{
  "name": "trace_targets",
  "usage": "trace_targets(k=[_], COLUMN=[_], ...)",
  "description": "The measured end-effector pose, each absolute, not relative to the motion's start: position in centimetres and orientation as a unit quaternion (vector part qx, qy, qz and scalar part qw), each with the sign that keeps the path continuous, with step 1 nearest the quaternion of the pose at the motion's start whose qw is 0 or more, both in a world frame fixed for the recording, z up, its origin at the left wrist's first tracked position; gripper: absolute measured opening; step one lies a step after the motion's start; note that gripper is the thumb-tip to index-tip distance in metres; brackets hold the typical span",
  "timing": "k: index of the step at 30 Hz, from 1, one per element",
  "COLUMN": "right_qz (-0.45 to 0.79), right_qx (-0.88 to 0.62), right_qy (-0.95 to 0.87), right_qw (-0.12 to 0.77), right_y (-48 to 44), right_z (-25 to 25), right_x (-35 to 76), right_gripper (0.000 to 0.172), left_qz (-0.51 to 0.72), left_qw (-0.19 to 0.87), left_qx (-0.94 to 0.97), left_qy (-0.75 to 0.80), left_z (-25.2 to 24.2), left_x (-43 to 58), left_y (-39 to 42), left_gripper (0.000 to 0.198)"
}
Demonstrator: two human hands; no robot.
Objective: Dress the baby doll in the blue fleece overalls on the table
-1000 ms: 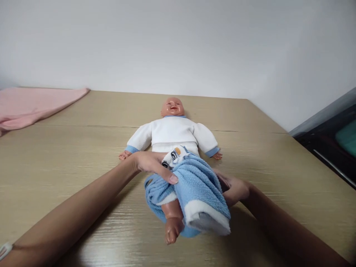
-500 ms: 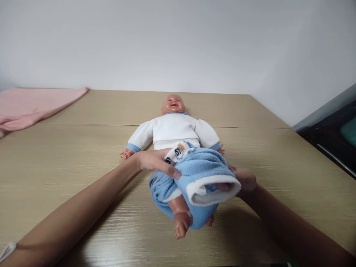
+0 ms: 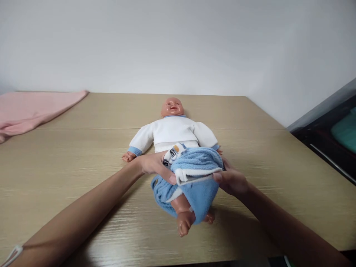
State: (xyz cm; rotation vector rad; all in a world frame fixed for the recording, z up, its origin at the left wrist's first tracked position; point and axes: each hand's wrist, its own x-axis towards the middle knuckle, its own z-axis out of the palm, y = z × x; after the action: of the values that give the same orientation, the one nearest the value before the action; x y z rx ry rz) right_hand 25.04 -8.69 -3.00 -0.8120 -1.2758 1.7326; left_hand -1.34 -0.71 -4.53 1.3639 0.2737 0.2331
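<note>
A baby doll (image 3: 174, 131) in a white top with blue cuffs lies on its back, feet toward me. Blue fleece trousers (image 3: 198, 157) with white cuffs and a stitched face are bunched over its legs. One foot (image 3: 184, 222) pokes out below a white cuff; the other leg is mostly covered by blue cloth. My left hand (image 3: 157, 165) is closed on the gathered cloth from the left, thumb beside the white cuff. On the right, my right hand (image 3: 230, 180) pinches that cuff's edge with the thumb on top. Its other fingers are partly hidden behind the cloth.
The doll rests on a wooden table (image 3: 83, 159) with a seam across it. A pink cloth (image 3: 36, 109) lies at the far left. Behind stands a pale wall (image 3: 178, 44). A dark object with a green patch (image 3: 333, 133) is beyond the right edge.
My right hand has come out of the trouser leg's opening and now grips its cuff from the right. The round opening has flattened to a narrow slit. My left hand keeps its hold.
</note>
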Motion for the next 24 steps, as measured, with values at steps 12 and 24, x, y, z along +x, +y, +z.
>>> trace_targets(k=[12, 24], right_qz=[0.655, 0.476], right_qx=[-0.438, -0.571], right_qy=[-0.476, -0.426], right_qw=[0.391, 0.516], right_y=[-13.1, -22.7], right_z=[-0.4, -3.3], right_x=[23.5, 21.3], right_gripper=[0.047, 0.046], left_qz=[0.131, 0.002], left_qw=[0.772, 0.637], left_qx=[0.616, 0.768], left_qy=[0.084, 0.071], left_z=[-4.2, 0.8], left_x=[-0.8, 1.4], left_y=[-1.2, -4.5], left_gripper=[0.069, 0.039])
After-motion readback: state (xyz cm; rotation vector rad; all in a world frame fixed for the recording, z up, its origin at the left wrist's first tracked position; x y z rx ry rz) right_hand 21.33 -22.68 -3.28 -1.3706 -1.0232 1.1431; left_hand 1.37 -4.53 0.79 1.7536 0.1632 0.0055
